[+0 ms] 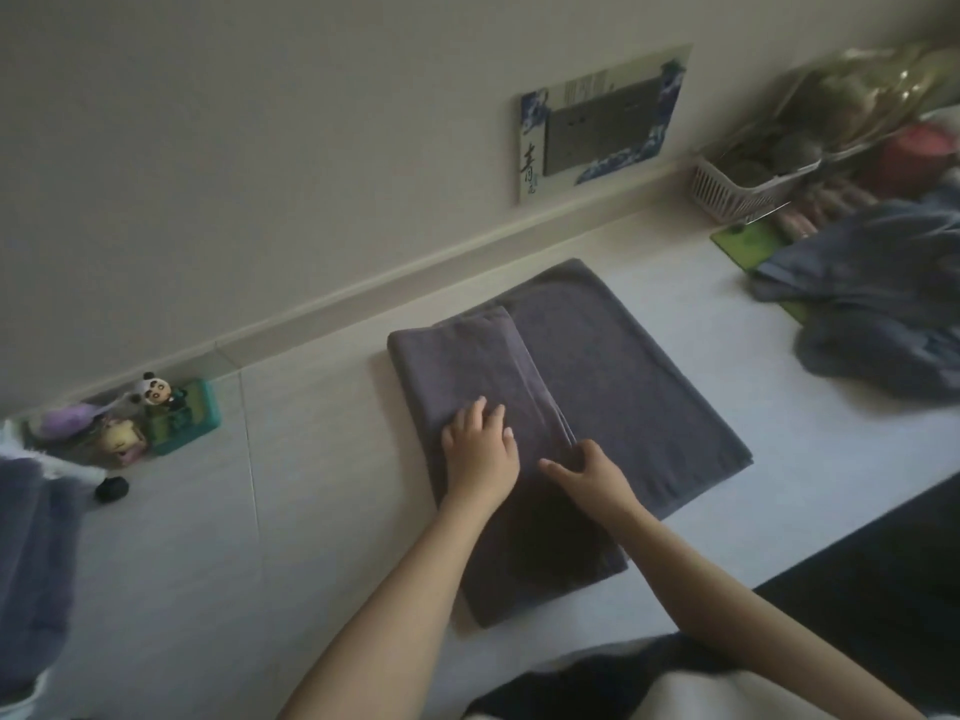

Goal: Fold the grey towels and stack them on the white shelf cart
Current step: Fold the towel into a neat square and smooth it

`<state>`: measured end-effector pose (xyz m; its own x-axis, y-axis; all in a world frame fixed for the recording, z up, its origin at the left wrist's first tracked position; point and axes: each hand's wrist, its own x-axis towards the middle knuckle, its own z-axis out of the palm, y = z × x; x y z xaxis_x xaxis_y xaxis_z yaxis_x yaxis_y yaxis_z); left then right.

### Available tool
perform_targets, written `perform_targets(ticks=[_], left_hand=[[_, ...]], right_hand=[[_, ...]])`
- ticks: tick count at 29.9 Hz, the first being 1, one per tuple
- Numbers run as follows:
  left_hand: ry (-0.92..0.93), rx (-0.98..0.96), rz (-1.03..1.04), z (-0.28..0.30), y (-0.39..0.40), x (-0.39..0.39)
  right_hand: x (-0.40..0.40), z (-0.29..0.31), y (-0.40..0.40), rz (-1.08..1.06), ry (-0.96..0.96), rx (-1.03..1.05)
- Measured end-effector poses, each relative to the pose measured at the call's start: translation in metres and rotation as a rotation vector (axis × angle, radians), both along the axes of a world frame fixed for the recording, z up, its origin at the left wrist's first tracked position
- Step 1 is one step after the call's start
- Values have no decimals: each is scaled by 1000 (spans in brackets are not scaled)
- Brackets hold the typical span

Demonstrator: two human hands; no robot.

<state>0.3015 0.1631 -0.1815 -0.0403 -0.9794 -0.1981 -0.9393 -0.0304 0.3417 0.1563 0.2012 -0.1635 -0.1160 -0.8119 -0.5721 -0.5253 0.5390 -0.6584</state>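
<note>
L hand (480,452): palm down, fingers straight & slightly spread, pointing away from body | R hand (589,472): fingers curled under, thumb stuck out toward L hand | hands near each other, not touching | both forearms bare, reaching fwd from bottom edge, converging

grey towels: 1 on counter (597,387), 1 heap right (872,314) | hands: 2 (480,449) (592,472) | figurines: 2 (156,397) (122,441) | basket: 1 (727,192)
</note>
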Motion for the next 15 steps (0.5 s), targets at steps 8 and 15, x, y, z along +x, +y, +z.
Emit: perform_targets(ticks=[8, 15], left_hand=[[-382, 92, -90, -3, 15, 23], [-380, 141, -114, 23, 33, 8]], right_hand=[[-14, -11, -29, 322, 407, -164], [-23, -9, -80, 589, 700, -353]])
